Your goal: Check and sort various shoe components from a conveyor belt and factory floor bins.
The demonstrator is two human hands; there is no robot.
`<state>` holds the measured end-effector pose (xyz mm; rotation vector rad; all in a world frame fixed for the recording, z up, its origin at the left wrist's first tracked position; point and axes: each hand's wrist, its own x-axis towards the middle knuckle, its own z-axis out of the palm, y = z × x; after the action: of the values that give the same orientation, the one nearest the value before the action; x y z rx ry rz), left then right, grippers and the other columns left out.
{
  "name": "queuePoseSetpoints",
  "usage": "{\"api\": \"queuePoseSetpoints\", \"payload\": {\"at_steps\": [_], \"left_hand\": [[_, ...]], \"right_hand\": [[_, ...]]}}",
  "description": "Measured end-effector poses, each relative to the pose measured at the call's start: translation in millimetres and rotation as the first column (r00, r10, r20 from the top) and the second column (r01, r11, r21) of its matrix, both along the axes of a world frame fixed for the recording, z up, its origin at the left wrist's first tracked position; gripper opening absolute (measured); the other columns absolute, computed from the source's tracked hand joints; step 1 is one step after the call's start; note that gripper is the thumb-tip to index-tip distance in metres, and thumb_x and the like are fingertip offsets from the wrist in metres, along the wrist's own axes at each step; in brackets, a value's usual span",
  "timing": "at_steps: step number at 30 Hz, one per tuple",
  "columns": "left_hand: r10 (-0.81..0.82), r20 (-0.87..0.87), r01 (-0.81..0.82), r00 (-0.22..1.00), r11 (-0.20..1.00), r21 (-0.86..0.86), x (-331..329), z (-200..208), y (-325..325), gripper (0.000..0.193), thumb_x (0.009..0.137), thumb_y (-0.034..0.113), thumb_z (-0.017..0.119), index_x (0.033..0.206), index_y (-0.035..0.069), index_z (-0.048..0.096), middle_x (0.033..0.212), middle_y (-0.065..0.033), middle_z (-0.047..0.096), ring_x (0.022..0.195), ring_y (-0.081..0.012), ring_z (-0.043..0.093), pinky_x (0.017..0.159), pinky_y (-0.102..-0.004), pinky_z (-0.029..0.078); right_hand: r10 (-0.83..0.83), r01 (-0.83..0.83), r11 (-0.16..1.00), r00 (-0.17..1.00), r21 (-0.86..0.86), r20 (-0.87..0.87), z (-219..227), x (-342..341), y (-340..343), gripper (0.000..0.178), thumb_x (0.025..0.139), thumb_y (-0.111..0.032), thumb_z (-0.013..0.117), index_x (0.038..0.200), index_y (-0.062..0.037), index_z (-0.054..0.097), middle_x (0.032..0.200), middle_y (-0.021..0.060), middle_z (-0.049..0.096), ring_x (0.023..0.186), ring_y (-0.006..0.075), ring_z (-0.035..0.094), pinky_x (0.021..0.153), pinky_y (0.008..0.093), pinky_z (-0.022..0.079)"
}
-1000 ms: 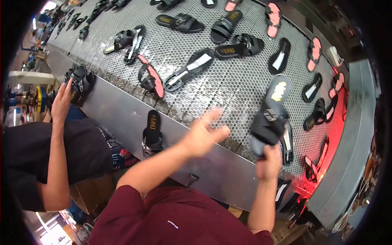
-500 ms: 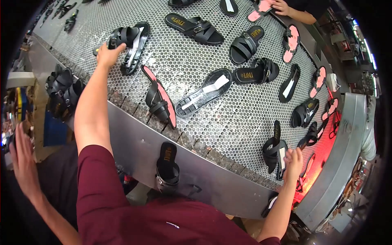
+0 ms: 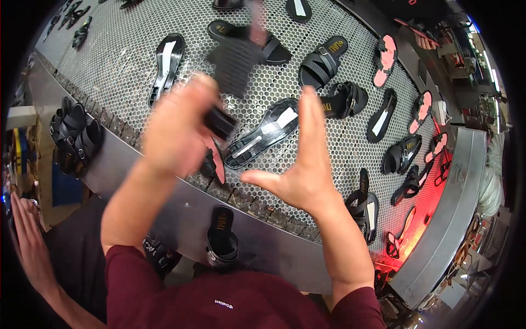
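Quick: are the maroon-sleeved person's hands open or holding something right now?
Left hand: closed on a black sandal, blurred.
Right hand: open, holding nothing.

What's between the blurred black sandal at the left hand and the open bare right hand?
In the head view, a glossy black shoe sole with white patches lies on the grey honeycomb-mesh surface between the sandal and the right hand.

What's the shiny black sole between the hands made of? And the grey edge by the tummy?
Black sole: probably rubber or plastic, glossy, with bright highlights and moulded hollows. Grey edge: likely metal, smooth, satiny, with soft reflections.
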<state>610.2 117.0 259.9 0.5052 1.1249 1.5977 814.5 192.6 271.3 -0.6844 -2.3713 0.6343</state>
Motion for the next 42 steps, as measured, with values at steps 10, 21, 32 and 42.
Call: {"api": "queuePoseSetpoints", "payload": {"at_steps": [10,21,32,42], "left_hand": [[-0.279,-0.517,0.115,0.809,0.939,-0.325,-41,-15,21,0.044,0.083,0.018,0.071,0.120,-0.001,0.058,0.112,-0.0150,0.063,0.089,-0.0186,0.063,0.081,-0.0296,0.049],[-0.497,-0.868,-0.499,0.008,0.750,-0.434,-171,-134,32,0.072,0.077,0.041,0.069,0.134,0.002,0.049,0.123,-0.0266,0.058,0.115,-0.0376,0.056,0.097,-0.0401,0.042],[-0.312,-0.915,-0.169,0.256,0.917,-0.360,159,2,-57,0.062,0.072,0.020,0.077,0.125,-0.001,0.053,0.115,-0.0163,0.056,0.102,-0.0287,0.058,0.089,-0.0378,0.045],[-0.764,-0.387,0.346,0.516,0.600,-0.721,421,-64,-202,0.069,0.073,0.029,0.079,0.130,0.005,0.050,0.107,-0.0178,0.058,0.086,-0.0296,0.064,0.078,-0.0392,0.052]], "right_hand": [[-0.333,0.285,0.242,0.922,-0.928,0.197,4,182,-50,0.042,0.080,0.007,0.058,0.122,0.0026,0.053,0.107,0.0092,0.064,0.095,0.0164,0.062,0.085,0.0308,0.050],[-0.478,0.386,-0.113,0.787,-0.916,0.391,-6,303,-172,0.045,0.082,0.007,0.054,0.126,-0.0045,0.053,0.095,0.0029,0.063,0.086,0.0101,0.060,0.078,0.0270,0.048],[-0.394,0.276,-0.031,0.880,-0.961,0.265,-16,350,-181,0.042,0.090,-0.004,0.057,0.132,-0.0046,0.051,0.108,-0.0003,0.059,0.098,0.0083,0.052,0.088,0.0258,0.043],[-0.494,0.149,-0.067,0.854,-0.987,0.162,-45,457,-223,0.029,0.089,0.002,0.056,0.118,-0.0018,0.056,0.097,0.0016,0.063,0.090,0.0090,0.058,0.082,0.0267,0.047]]}}
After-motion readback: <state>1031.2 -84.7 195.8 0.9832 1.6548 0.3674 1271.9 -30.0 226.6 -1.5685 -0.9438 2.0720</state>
